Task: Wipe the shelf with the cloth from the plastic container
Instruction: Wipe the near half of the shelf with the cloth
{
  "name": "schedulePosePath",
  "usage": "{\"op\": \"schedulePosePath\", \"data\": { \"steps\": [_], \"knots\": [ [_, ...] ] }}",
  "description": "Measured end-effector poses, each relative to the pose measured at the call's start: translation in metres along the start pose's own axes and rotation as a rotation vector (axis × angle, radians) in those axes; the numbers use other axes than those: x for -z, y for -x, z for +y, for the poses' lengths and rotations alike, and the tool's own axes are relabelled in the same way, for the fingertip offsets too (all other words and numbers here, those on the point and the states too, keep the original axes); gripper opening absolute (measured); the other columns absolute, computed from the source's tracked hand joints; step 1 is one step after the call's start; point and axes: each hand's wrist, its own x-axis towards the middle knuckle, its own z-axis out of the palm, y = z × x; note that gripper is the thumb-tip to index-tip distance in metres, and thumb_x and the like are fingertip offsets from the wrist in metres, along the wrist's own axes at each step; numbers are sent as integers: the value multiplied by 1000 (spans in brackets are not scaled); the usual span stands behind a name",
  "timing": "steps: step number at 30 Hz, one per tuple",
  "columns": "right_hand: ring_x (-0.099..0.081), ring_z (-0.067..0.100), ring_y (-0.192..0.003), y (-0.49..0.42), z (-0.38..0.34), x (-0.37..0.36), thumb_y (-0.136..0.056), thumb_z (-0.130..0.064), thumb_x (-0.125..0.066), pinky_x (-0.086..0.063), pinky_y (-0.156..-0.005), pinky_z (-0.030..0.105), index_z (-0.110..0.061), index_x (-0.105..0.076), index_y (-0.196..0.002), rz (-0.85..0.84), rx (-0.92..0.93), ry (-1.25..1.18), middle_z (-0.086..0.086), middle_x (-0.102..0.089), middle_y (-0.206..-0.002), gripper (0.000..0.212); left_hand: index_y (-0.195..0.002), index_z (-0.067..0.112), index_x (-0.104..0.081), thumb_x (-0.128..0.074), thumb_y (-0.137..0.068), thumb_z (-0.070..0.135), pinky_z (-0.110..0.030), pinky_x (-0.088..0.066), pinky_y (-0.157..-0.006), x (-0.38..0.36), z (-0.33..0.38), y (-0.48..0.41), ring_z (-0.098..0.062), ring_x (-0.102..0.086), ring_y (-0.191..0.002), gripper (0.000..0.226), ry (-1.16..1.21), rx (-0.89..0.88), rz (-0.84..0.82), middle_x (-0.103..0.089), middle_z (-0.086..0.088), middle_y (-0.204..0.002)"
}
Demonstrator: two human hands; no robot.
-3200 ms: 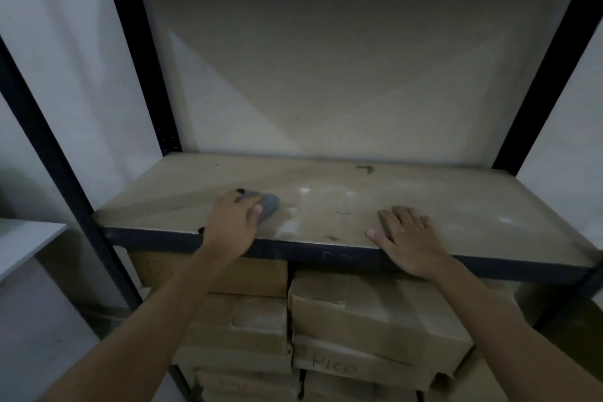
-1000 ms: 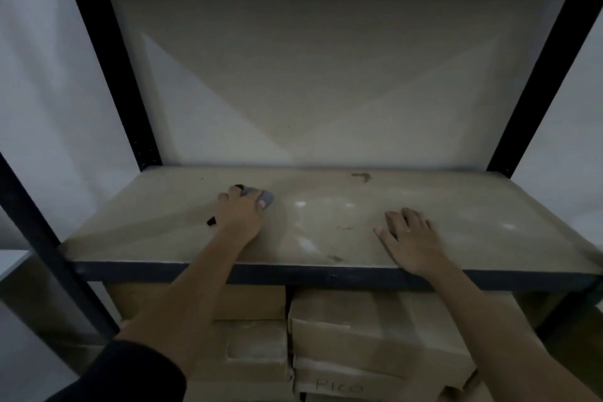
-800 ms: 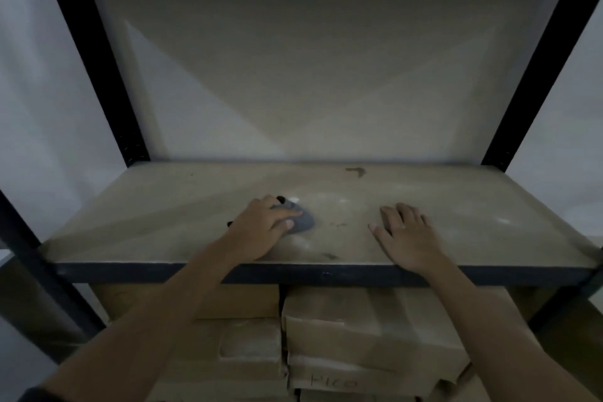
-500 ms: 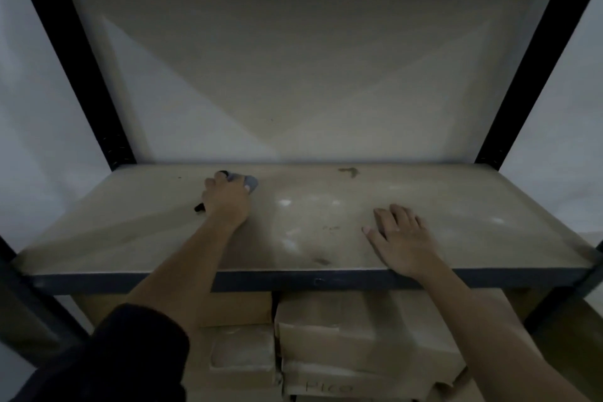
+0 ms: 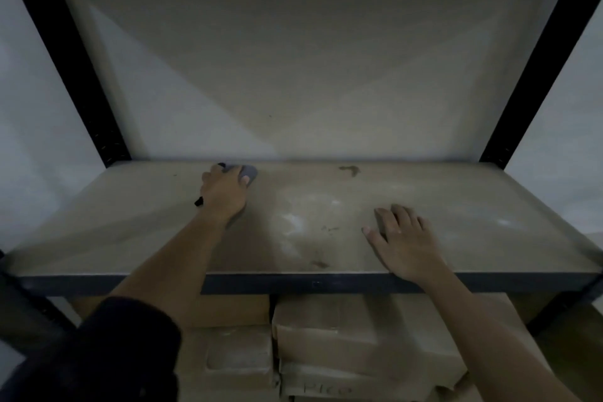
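Observation:
The beige shelf board (image 5: 456, 206) has a black metal front rail and carries dusty white smears and dark marks. My left hand (image 5: 225, 192) reaches to the back of the shelf, left of centre, and presses a small grey cloth (image 5: 249, 171) against the board; most of the cloth is hidden under the fingers. A dark bit of it sticks out by the wrist. My right hand (image 5: 403, 241) lies flat on the board near the front edge, right of centre, fingers spread. The plastic container is out of view.
Black uprights (image 5: 75, 52) frame the shelf on both sides, with a pale back wall (image 5: 310, 59) behind. Stacked dusty cardboard boxes (image 5: 359, 349) fill the space below the shelf. A dark stain (image 5: 349, 170) marks the board near the back.
My left hand has swept the cloth from the front middle of the shelf back toward the rear left. The right hand stays planted; the camera moved closer.

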Motion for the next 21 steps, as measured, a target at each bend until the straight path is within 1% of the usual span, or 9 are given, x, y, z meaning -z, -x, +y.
{"op": "schedulePosePath", "data": {
  "steps": [2, 5, 7, 9, 11, 12, 15, 17, 21],
  "knots": [
    [-22, 30, -139, 0, 1, -1, -91, -57, -20, -20, -114, 44, -19, -31, -140, 7, 0, 4, 13, -30, -150, 63, -119, 19, -49, -33, -94, 27, -46, -36, -95, -5, 16, 4, -41, -41, -111, 31, -45, -1, -39, -40, -19, -132],
    [-24, 31, -138, -1, 2, -1, -90, -58, -20, -22, -113, 45, -19, -32, -138, 17, -1, 16, 13, -31, -149, 63, -129, 19, -52, -40, -96, 25, -39, -33, -99, -10, 34, 29, -39, -43, -115, 36, 25, -210, -9, -43, -20, -136],
    [-23, 31, -139, -1, 2, -1, -93, -54, -25, -21, -114, 45, -20, -31, -139, 3, -2, 9, 13, -29, -150, 58, -128, 18, -55, -44, -95, 23, -29, -33, -91, -5, 41, 52, -30, -47, -109, 36, 241, -460, -87, -51, -17, -123],
    [-20, 30, -140, 0, 1, 0, -93, -54, -24, -19, -115, 45, -20, -29, -140, -11, -2, 2, 13, -27, -152, 58, -127, 16, -57, -43, -93, 28, -21, -32, -80, 5, 38, 63, -22, -49, -101, 39, 373, -557, -187, -56, -10, -110],
    [-18, 30, -141, 0, -1, 0, -93, -55, -22, -17, -115, 45, -21, -28, -141, -29, -5, -7, 12, -24, -153, 59, -126, 10, -57, -33, -88, 41, -23, -33, -84, 7, 22, 49, -28, -52, -103, 55, 346, -464, -42, -60, -16, -111],
    [-18, 30, -141, 0, -1, 1, -93, -55, -22, -17, -115, 45, -21, -28, -141, -31, -9, -16, 12, -24, -153, 59, -127, 9, -56, -29, -87, 42, -29, -35, -91, 4, 8, 36, -33, -52, -108, 58, 269, -338, 40, -60, -20, -117],
    [-19, 31, -140, 0, -1, 1, -93, -54, -23, -17, -115, 45, -20, -29, -141, -23, -5, -17, 13, -26, -152, 58, -123, 18, -50, -23, -92, 37, -46, -39, -95, -5, -18, 10, -39, -43, -112, 45, -51, -8, -15, -51, -19, -128],
    [-20, 31, -140, 0, -1, 1, -93, -54, -24, -18, -114, 45, -20, -29, -140, -20, -5, -12, 13, -27, -151, 58, -110, 19, -50, -25, -91, 29, -45, -38, -89, -8, 2, 17, -36, -42, -106, 33, -69, -56, -54, -50, -16, -125],
    [-21, 30, -140, 0, 0, 3, -93, -54, -25, -19, -115, 45, -21, -30, -140, -24, -11, -12, 12, -28, -151, 58, -128, 20, -54, -41, -96, 24, -38, -36, -97, -9, 53, 70, -35, -45, -111, 35, 122, -308, -23, -47, -15, -130]
  ]
}}
